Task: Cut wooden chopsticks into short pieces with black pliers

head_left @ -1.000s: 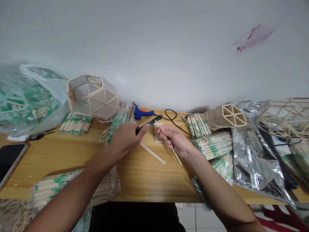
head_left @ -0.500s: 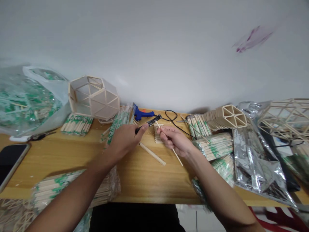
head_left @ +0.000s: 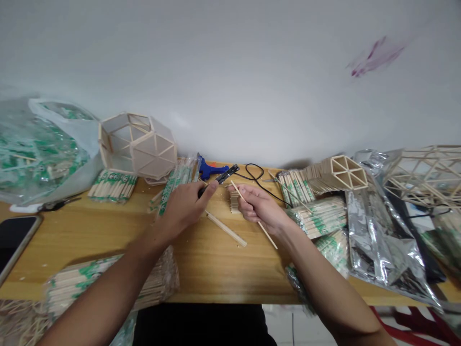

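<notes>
My left hand [head_left: 187, 201] is wrapped round the handle of a black cutting tool [head_left: 227, 175], whose head points up and to the right. Between the fingers of my right hand [head_left: 257, 204] is a thin wooden stick [head_left: 267, 235], slanting down to the right. The stick's upper end is near the tool's head but apart from it. Behind my right fingers lies a small stack of short sticks [head_left: 235, 202]. Longer sticks [head_left: 226, 229] rest on the table between my hands.
A blue glue gun [head_left: 212, 169] lies at the back. Wrapped stick bundles [head_left: 320, 217] and silver bags [head_left: 385, 250] are on the right. Hexagonal wooden frames [head_left: 139, 146] stand left and right. A phone [head_left: 16, 245] is at the left edge.
The cutting tool has moved slightly up and left, away from the stick's upper end. The stick's lower end has shifted a little to the right.
</notes>
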A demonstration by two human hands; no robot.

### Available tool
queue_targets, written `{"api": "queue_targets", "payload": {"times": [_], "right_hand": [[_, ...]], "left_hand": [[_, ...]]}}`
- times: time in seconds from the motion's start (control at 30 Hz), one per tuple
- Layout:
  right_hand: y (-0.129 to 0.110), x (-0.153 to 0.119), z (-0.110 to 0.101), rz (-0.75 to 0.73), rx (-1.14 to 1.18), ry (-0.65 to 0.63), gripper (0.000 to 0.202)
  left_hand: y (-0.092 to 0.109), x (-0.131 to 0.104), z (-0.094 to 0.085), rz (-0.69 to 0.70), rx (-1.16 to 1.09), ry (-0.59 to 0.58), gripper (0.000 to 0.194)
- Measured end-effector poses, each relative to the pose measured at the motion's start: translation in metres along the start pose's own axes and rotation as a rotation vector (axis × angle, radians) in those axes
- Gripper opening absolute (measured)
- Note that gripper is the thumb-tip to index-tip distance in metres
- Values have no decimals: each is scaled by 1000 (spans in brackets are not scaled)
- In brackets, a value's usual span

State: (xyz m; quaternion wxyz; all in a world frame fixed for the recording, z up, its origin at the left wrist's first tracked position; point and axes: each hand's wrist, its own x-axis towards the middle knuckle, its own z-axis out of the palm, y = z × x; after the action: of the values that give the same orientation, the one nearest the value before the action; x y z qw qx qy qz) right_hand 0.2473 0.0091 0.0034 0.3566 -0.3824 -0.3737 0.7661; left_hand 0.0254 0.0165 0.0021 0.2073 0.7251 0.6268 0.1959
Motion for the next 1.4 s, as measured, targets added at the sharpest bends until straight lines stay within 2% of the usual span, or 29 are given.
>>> {"api": "queue_targets", "payload": {"times": [0.13,0.27,0.53,0.97,1.4], "right_hand": [[0,0,1,-14,6,15,45],[0,1,0,-22,7,25,44],[0,4,-1,-43,-14,34,33],[1,4,0,-43,-17,31,32],[-1,3,1,-20,13,45,38]], "left_hand": [[0,-1,-1,-1,18,4,61],[0,-1,1,19,127,6,58],[3,-4,4,45,234,4,57],[7,-6,3,36,296,33,55],[11,-8,2,0,288,-12,58]]}}
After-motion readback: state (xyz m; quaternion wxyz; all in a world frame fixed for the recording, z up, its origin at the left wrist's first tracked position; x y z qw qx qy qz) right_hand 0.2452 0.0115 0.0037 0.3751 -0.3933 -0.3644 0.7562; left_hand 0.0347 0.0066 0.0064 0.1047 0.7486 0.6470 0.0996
